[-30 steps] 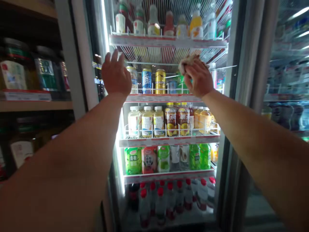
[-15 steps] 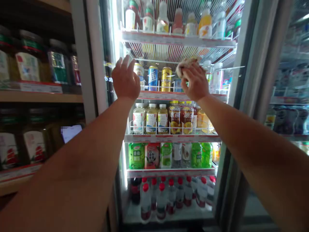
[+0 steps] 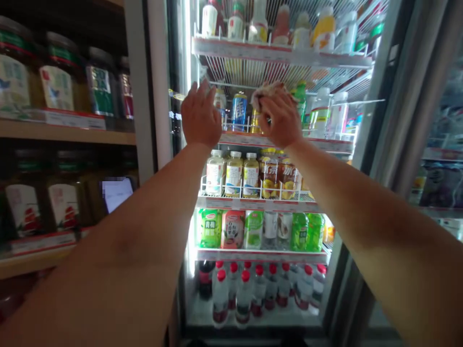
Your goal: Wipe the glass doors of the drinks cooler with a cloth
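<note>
clutching a bunched cloth (image 3: pixel 269 90) in our right hand (image 3: pixel 282 119), right of the blue can (image 3: pixel 239 112), we might drop it should our fingers loosen; our left hand (image 3: pixel 201 115), farther left, spreads, apparently empty.

on the lowest level i register upright red-capped bottles (image 3: pixel 244 304); one level above, green bottles (image 3: pixel 210 232) and a red-labelled bottle (image 3: pixel 232 231) stand in a row. higher up, my remote feed shows a blue can (image 3: pixel 239 112). at left, a wooden shelf (image 3: pixel 65 130) supports dark bottles (image 3: pixel 58 86).
</note>
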`<action>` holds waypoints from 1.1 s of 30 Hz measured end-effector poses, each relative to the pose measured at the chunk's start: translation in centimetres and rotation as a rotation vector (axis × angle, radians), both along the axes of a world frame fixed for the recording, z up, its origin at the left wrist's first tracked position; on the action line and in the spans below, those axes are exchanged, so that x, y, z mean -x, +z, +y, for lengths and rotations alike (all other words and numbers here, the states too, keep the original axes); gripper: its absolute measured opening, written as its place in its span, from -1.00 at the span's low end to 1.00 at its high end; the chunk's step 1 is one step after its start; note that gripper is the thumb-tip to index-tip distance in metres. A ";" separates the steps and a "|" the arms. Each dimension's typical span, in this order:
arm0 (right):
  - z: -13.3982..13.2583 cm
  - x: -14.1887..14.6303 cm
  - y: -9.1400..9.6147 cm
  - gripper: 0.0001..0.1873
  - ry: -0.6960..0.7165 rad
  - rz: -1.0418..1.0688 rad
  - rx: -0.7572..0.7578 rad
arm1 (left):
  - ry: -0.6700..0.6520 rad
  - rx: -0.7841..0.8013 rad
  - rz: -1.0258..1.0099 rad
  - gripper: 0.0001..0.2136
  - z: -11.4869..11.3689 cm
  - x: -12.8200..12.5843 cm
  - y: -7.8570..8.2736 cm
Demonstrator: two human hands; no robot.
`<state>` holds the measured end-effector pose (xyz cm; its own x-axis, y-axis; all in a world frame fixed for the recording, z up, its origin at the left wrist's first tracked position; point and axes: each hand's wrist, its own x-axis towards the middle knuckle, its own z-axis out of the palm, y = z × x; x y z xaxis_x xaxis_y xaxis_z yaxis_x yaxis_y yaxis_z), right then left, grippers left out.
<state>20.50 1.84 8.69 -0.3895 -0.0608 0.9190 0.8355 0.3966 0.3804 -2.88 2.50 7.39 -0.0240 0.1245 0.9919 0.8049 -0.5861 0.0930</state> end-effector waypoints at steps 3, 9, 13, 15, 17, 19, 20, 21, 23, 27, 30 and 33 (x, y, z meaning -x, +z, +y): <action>0.4 -0.5 0.5 -0.50 0.023 0.206 -0.050 | -0.015 0.019 -0.007 -0.30 0.1 0.0 -0.1; -0.7 0.5 -1.1 -0.53 0.004 -0.222 0.097 | 0.058 -0.015 -0.011 -0.42 -0.4 -0.2 -0.2; -0.2 0.6 -1.7 -0.52 -0.007 -0.148 0.053 | 0.051 -0.016 -0.012 -0.43 -0.6 -0.2 -0.4; 0.7 0.2 -1.4 -0.50 0.009 0.061 -0.006 | 0.065 -0.031 -0.017 -0.43 -0.7 -0.2 -0.5; 1.4 -0.2 -1.3 -0.48 0.047 0.250 -0.045 | 0.045 -0.023 -0.035 -0.41 -0.6 -0.2 -0.6; 1.5 -0.3 -1.6 -0.47 0.083 0.303 -0.040 | 0.023 0.000 -0.045 -0.38 -0.5 -0.1 -0.7; 1.2 -0.2 -1.9 -0.48 0.088 0.262 -0.022 | 0.020 0.009 -0.046 -0.36 -0.4 0.0 -0.8; 0.8 0.0 -2.3 -0.49 0.083 0.185 0.004 | 0.026 0.012 -0.042 -0.35 -0.4 0.0 -0.9; -0.1 0.5 -3.0 -0.51 0.049 -0.007 0.062 | 0.061 -0.002 -0.036 -0.32 -0.5 0.0 -1.2; -0.8 1.1 -3.4 -0.51 0.013 -0.060 0.069 | 0.125 -0.062 -0.090 -0.28 -1.4 -0.4 -2.1; -0.3 1.0 -3.2 -0.49 0.029 0.088 0.016 | 0.133 -0.096 -0.133 -0.34 -1.8 -0.5 -2.4; -0.1 1.0 -3.6 -0.49 0.023 -0.041 0.025 | 0.091 -0.104 -0.081 -0.39 -1.0 0.0 -2.3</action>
<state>19.51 1.78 5.12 -0.4258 -0.0476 0.9035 0.8099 0.4251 0.4041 -2.87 1.50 5.09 -0.1109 0.0147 0.9937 0.8475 -0.5208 0.1023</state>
